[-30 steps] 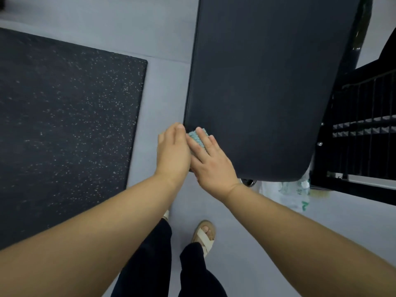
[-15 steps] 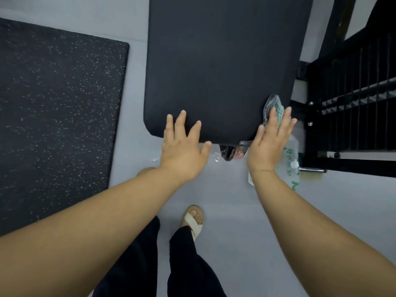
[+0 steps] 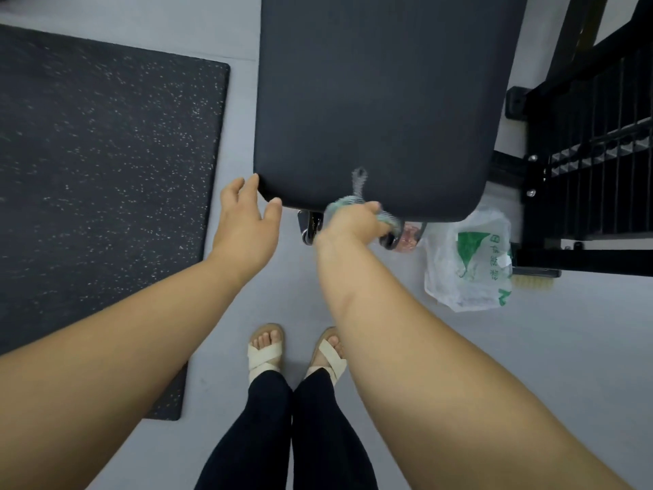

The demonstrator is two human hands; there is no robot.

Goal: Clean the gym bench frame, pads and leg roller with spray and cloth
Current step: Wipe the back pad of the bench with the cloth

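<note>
The black bench pad (image 3: 381,93) fills the upper middle of the view, its near rounded edge towards me. My left hand (image 3: 245,221) is open, fingertips touching the pad's near left corner. My right hand (image 3: 353,224) is closed on a teal and grey cloth (image 3: 355,199) at the middle of the pad's near edge; a strip of the cloth lies up on the pad. Under that edge show parts of the bench frame (image 3: 311,226) with small wheels. No spray bottle is in sight.
A speckled black rubber mat (image 3: 99,192) covers the floor on the left. A white plastic bag with green print (image 3: 470,263) lies on the grey floor at the right, beside a black metal rack (image 3: 593,164). My sandalled feet (image 3: 265,348) stand below the bench.
My right hand has carried the cloth from the pad's near right corner leftwards to the middle of the near edge. My left hand has shifted to the left corner.
</note>
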